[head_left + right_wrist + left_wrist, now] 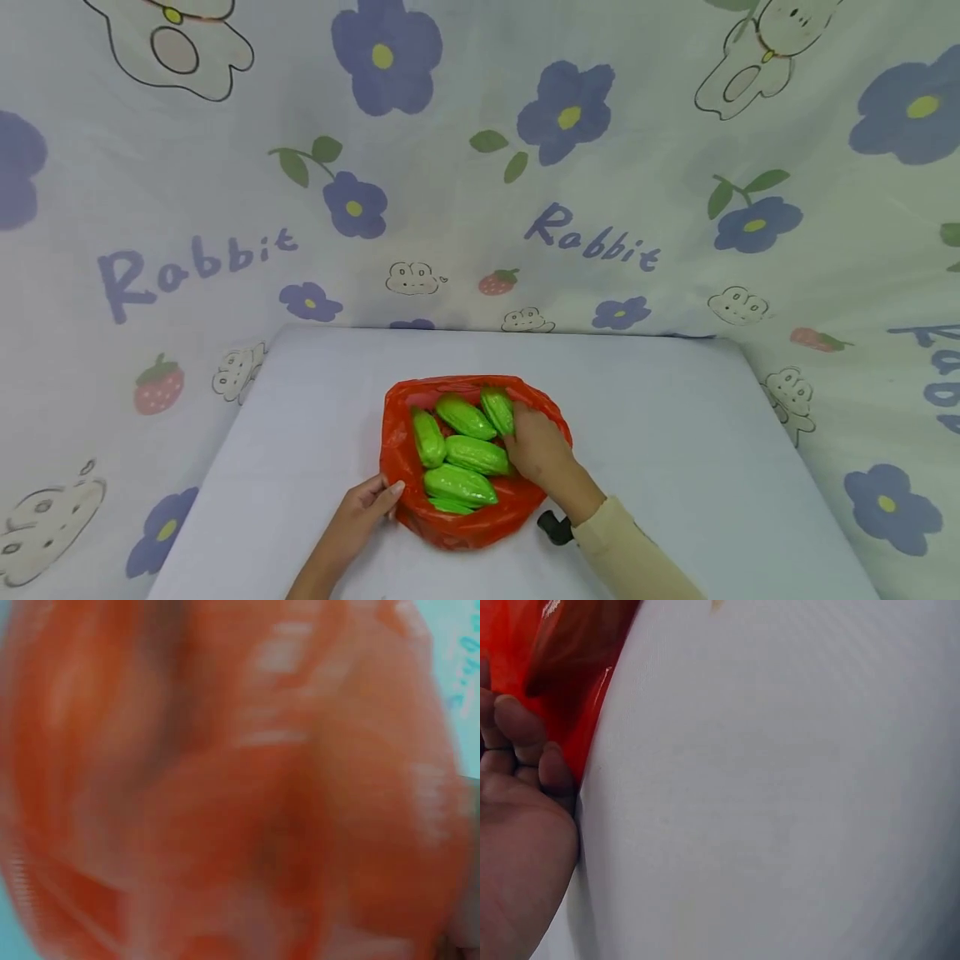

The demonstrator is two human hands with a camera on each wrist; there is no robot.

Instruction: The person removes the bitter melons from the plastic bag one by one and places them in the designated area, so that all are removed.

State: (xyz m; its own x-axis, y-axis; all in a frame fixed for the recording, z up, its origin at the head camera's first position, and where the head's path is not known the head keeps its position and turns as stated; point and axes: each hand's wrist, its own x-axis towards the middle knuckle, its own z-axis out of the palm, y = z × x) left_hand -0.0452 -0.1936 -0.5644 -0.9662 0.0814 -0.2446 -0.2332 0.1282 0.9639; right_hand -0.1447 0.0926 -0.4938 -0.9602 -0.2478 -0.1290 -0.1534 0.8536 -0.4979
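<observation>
A red plastic bag (438, 537) stands with its mouth spread wide on the table. Inside lie several bright green, ridged bitter melons (459, 483). At the bag's near left rim, my left hand (365, 510) pinches the plastic between thumb and fingers; the left wrist view shows curled fingers (519, 729) against the red film. My right hand (542, 446) reaches into the bag from the right and grips a bitter melon (497, 408) at the far side; its fingertips are partly hidden. Red plastic (225, 825) fills the right wrist view, blurred.
The white table (660, 417) extends on both sides of the bag. A small black object (555, 528) sits by my right wrist. Behind the table hangs a cloth (450, 192) printed with flowers and rabbits.
</observation>
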